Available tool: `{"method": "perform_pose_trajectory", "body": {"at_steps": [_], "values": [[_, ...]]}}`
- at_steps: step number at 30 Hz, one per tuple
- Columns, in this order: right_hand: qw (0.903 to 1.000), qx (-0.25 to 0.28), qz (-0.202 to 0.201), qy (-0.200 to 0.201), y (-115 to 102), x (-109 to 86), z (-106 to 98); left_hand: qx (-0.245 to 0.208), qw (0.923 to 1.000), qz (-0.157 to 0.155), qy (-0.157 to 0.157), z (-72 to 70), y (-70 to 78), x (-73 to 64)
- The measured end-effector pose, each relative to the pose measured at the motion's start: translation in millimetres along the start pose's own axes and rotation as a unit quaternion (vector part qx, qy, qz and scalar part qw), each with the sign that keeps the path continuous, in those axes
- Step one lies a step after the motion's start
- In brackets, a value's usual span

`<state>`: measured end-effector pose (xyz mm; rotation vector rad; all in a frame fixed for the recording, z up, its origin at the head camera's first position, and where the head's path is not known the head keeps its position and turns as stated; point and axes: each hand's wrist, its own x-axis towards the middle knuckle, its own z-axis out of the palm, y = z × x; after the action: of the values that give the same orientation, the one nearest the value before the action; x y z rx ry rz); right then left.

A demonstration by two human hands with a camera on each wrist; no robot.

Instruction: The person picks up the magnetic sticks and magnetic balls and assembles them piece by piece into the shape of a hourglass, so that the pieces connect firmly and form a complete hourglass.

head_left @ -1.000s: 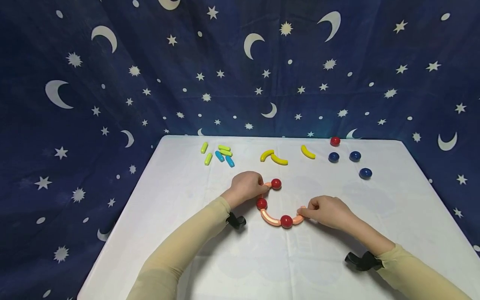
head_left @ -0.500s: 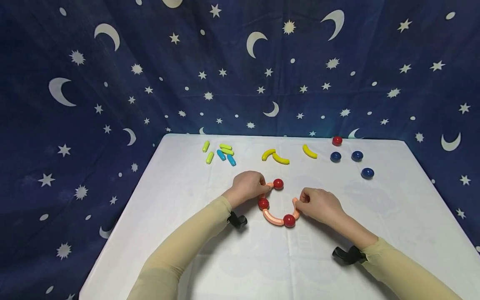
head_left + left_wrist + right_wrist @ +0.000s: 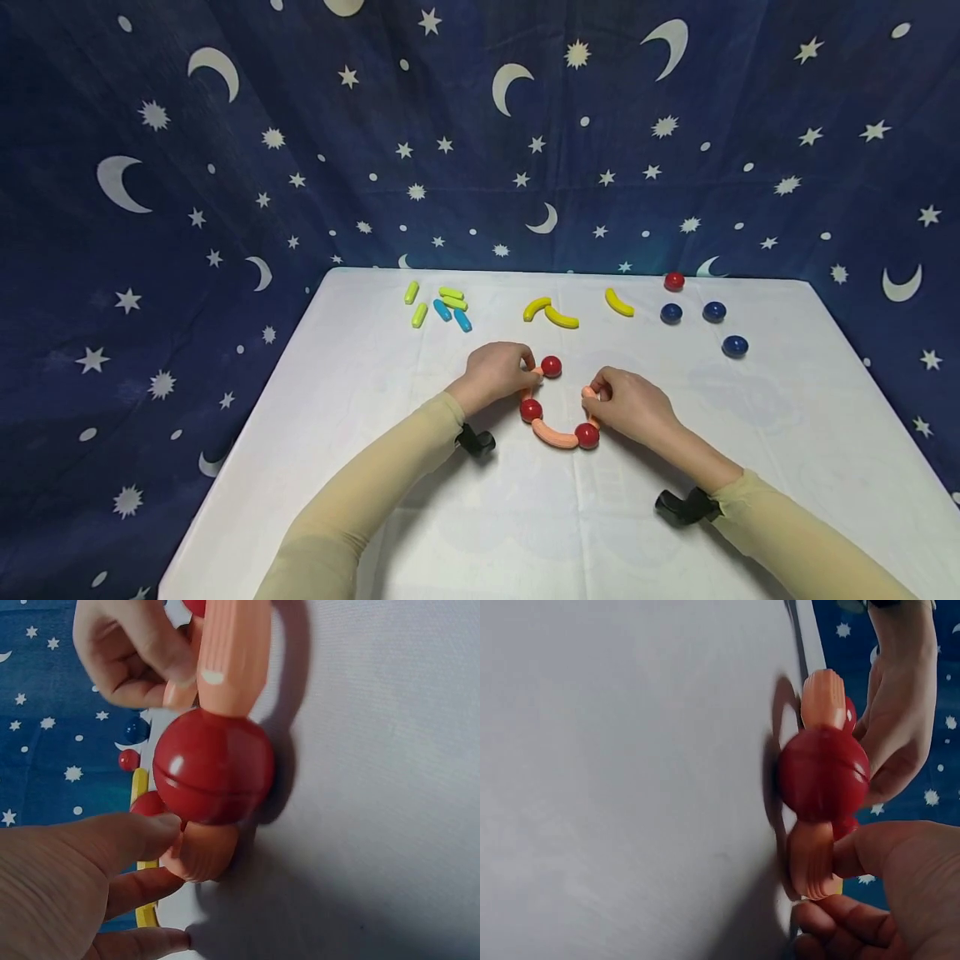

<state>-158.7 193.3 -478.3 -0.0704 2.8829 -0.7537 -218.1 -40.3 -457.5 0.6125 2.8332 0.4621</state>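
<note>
A curved chain of red balls and bent peach-coloured links lies on the white table in the head view, its gap facing the upper right. Its bottom link (image 3: 555, 436) joins a left red ball (image 3: 531, 410) to a right red ball (image 3: 587, 436). My left hand (image 3: 495, 375) pinches the upper-left link (image 3: 202, 855), below the far red ball (image 3: 551, 367). Thumb and fingers of my right hand (image 3: 637, 404) pinch the free end link (image 3: 810, 862), which rises from the right ball. My fingers partly cover both held links.
Behind the chain on the tabletop (image 3: 480, 517) lie green rods (image 3: 420, 315), blue rods (image 3: 462, 320) and yellow curved pieces (image 3: 561, 317). Several dark blue balls (image 3: 735, 347) and a loose red ball (image 3: 674, 282) sit at the back right. A star-patterned cloth (image 3: 480, 167) hangs behind.
My right hand has moved left and farther from me, swinging the end link upright and inward. The chain's curve has narrowed. My left hand keeps its hold in nearly the same place.
</note>
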Motion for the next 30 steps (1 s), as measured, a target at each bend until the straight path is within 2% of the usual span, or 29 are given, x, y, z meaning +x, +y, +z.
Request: {"method": "perform_pose_trajectory", "body": {"at_steps": [5, 10, 19, 30], "values": [[0.9993, 0.028, -0.021, 0.015, 3, 14.5, 1, 0.005, 1.0000, -0.006, 0.003, 0.8, 0.7, -0.1], [0.9989, 0.030, -0.031, 0.016, 2, 23.3, 1, 0.008, 0.9999, -0.009, 0.001, 3.2, 2.1, 0.3], [0.9997, 0.020, -0.001, -0.012, -3, 27.5, -1, 0.017, 0.9997, -0.016, 0.003, 0.5, 3.8, -0.2], [0.9994, 0.024, -0.016, -0.019, -12, 30.9, 0, 0.013, 0.9998, -0.014, 0.003, 3.6, 3.3, 0.3]]}}
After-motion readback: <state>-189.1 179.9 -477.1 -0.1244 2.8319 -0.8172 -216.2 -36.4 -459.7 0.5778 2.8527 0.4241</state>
